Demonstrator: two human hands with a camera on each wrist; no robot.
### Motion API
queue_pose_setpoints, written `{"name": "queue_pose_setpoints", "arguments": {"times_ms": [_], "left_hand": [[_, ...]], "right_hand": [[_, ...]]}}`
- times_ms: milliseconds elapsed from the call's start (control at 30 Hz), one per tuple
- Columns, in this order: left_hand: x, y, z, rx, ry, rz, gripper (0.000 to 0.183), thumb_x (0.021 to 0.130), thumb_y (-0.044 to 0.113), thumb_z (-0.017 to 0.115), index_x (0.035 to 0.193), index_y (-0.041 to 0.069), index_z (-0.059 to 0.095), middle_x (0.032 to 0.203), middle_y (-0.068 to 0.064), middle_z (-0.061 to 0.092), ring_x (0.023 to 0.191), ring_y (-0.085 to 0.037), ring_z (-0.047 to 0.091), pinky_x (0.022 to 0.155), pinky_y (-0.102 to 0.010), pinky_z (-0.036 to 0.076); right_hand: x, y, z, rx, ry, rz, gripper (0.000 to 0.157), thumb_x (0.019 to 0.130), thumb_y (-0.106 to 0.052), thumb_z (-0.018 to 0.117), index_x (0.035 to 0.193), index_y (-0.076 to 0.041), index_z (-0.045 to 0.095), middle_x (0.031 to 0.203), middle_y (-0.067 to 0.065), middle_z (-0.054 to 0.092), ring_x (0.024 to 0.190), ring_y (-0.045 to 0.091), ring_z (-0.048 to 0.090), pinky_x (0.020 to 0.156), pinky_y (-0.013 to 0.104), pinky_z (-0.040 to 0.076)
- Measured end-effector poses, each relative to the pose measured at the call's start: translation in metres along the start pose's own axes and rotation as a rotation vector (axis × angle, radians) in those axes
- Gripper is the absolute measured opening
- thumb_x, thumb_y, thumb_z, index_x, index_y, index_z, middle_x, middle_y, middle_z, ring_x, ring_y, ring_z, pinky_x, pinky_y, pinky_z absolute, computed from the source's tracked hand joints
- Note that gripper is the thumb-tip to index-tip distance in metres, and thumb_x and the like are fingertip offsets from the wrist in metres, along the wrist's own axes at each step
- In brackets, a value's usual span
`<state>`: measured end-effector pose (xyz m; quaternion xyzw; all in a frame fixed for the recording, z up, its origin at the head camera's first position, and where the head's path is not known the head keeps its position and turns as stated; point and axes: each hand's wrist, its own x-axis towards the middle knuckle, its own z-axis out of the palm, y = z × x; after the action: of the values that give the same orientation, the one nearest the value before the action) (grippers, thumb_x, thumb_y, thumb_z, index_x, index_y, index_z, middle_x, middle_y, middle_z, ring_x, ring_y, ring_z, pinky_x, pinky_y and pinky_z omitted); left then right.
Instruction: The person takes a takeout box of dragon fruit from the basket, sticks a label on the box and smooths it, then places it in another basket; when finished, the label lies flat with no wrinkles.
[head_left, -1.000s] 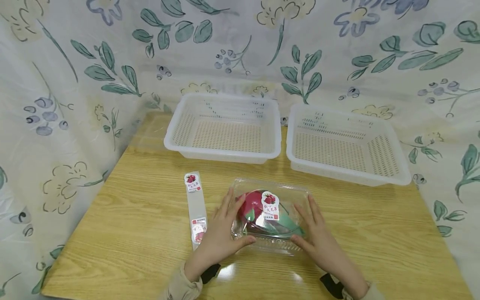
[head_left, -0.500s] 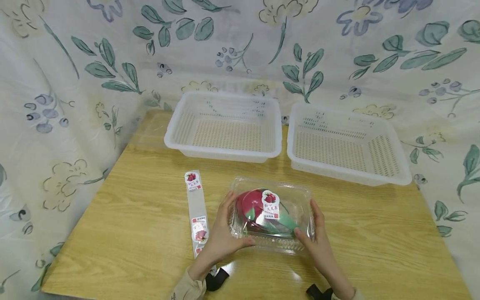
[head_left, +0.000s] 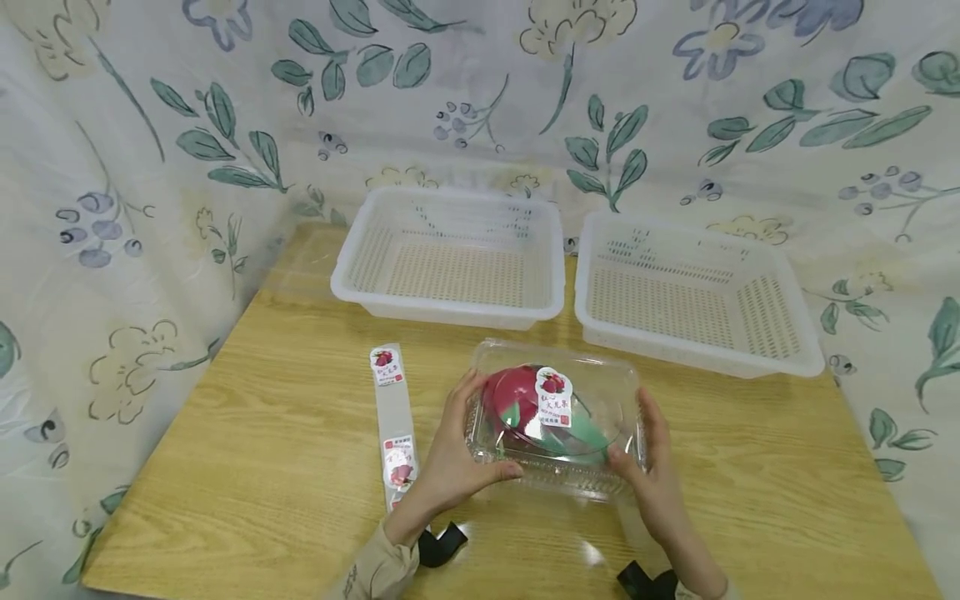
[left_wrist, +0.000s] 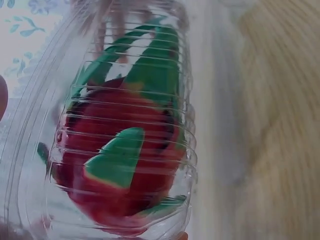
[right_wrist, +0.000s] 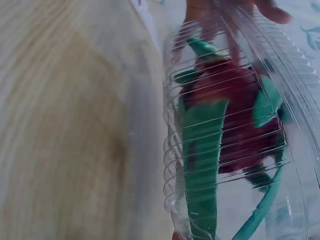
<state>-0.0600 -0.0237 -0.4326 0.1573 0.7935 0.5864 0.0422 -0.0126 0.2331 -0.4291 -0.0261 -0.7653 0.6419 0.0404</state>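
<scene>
A clear plastic clamshell box (head_left: 585, 479) with ridged sides holds a red dragon fruit (head_left: 513, 396) with green leafy scales. On its lid is a white sticker (head_left: 553, 398) with a picture of red fruit. My left hand (head_left: 457, 462) grips the box's left end, thumb along the near side and fingers behind. At the right end my right hand (head_left: 654, 475) holds it the same way. Both wrist views show the fruit (left_wrist: 117, 145) through the ridged wall, with wood tabletop beyond. In the right wrist view, fingers (right_wrist: 200, 12) show at the box's far end.
Two white perforated baskets (head_left: 450, 310) stand side by side at the back of the wooden table (head_left: 262, 458). A strip of stickers (head_left: 393, 408) lies left of the box. A transparent sheet or lid (head_left: 300, 262) lies at the back left. A floral curtain hangs behind.
Both hands have closed in on the ends of the box. The box has shifted slightly to the right and away from me, and looks raised and tilted.
</scene>
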Motion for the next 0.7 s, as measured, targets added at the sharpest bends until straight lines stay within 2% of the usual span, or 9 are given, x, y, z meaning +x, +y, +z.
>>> {"name": "queue_pose_setpoints", "arguments": {"times_ms": [67, 100, 200, 267, 300, 433, 533, 633, 700], "left_hand": [[0.003, 0.003, 0.001, 0.007, -0.003, 0.002, 0.117, 0.057, 0.072, 0.078, 0.151, 0.023, 0.028, 0.162, -0.008, 0.019, 0.148, -0.04, 0.018, 0.108, -0.071, 0.021], [0.005, 0.005, 0.001, 0.009, -0.004, 0.004, 0.118, 0.056, 0.074, 0.076, 0.151, 0.023, 0.028, 0.162, -0.009, 0.019, 0.148, -0.04, 0.018, 0.108, -0.072, 0.021], [0.011, 0.013, 0.002, 0.017, -0.009, 0.013, 0.118, 0.056, 0.077, 0.073, 0.151, 0.024, 0.027, 0.162, -0.008, 0.019, 0.148, -0.039, 0.018, 0.109, -0.071, 0.02], [0.017, 0.021, 0.002, 0.022, -0.011, 0.018, 0.117, 0.056, 0.073, 0.077, 0.152, 0.027, 0.026, 0.162, -0.006, 0.018, 0.149, -0.037, 0.018, 0.11, -0.07, 0.02], [0.021, 0.025, 0.002, 0.025, -0.012, 0.021, 0.116, 0.057, 0.068, 0.08, 0.152, 0.029, 0.026, 0.162, -0.005, 0.018, 0.149, -0.036, 0.018, 0.11, -0.07, 0.019], [0.034, 0.042, 0.005, 0.066, -0.009, 0.035, 0.116, 0.058, 0.043, 0.091, 0.153, 0.031, 0.025, 0.163, 0.0, 0.019, 0.149, -0.03, 0.019, 0.112, -0.066, 0.021], [0.044, 0.051, 0.009, 0.077, 0.005, 0.043, 0.116, 0.058, 0.031, 0.093, 0.153, 0.028, 0.026, 0.162, 0.003, 0.021, 0.15, -0.023, 0.019, 0.114, -0.061, 0.021], [0.054, 0.059, 0.015, 0.06, 0.023, 0.047, 0.114, 0.058, 0.03, 0.093, 0.152, 0.024, 0.029, 0.161, 0.004, 0.024, 0.15, -0.018, 0.019, 0.116, -0.057, 0.02], [0.062, 0.063, 0.02, 0.04, 0.024, 0.054, 0.113, 0.058, 0.047, 0.09, 0.152, 0.023, 0.03, 0.161, 0.005, 0.024, 0.149, -0.018, 0.02, 0.116, -0.056, 0.021]], "right_hand": [[0.001, -0.003, -0.003, 0.017, -0.009, -0.004, 0.081, 0.091, 0.004, 0.05, 0.156, -0.013, 0.006, 0.163, 0.017, -0.003, 0.147, 0.042, -0.007, 0.106, 0.077, 0.001], [0.002, -0.005, -0.005, 0.017, -0.005, -0.002, 0.08, 0.092, 0.004, 0.049, 0.157, -0.014, 0.005, 0.163, 0.017, -0.004, 0.148, 0.039, 0.002, 0.11, 0.072, 0.011], [0.005, -0.012, -0.012, 0.09, -0.005, -0.015, 0.076, 0.096, 0.004, 0.045, 0.157, -0.012, 0.003, 0.162, 0.02, -0.008, 0.142, 0.024, 0.028, 0.102, 0.047, 0.046], [0.008, -0.017, -0.017, 0.176, -0.012, -0.041, 0.073, 0.098, 0.003, 0.043, 0.156, -0.012, 0.003, 0.161, 0.022, -0.013, 0.131, 0.01, 0.04, 0.091, 0.027, 0.053], [0.01, -0.019, -0.02, 0.22, -0.017, -0.057, 0.071, 0.098, 0.003, 0.042, 0.156, -0.012, 0.003, 0.161, 0.021, -0.015, 0.125, 0.004, 0.043, 0.085, 0.017, 0.052], [0.018, -0.026, -0.032, 0.384, -0.054, -0.127, 0.069, 0.1, 0.003, 0.038, 0.157, -0.011, 0.0, 0.16, 0.016, -0.024, 0.122, 0.0, 0.048, 0.09, 0.014, 0.05], [0.024, -0.031, -0.041, 0.474, -0.059, -0.136, 0.069, 0.101, 0.003, 0.038, 0.157, -0.014, 0.001, 0.162, 0.008, -0.022, 0.12, 0.0, 0.053, 0.089, 0.013, 0.05], [0.031, -0.037, -0.052, 0.552, -0.043, -0.128, 0.069, 0.1, 0.004, 0.039, 0.157, -0.016, 0.005, 0.164, 0.003, -0.015, 0.115, 0.001, 0.057, 0.084, 0.014, 0.053], [0.035, -0.041, -0.061, 0.585, -0.022, -0.117, 0.069, 0.1, 0.005, 0.04, 0.157, -0.017, 0.01, 0.165, 0.0, -0.008, 0.111, 0.003, 0.059, 0.08, 0.018, 0.056]]}}
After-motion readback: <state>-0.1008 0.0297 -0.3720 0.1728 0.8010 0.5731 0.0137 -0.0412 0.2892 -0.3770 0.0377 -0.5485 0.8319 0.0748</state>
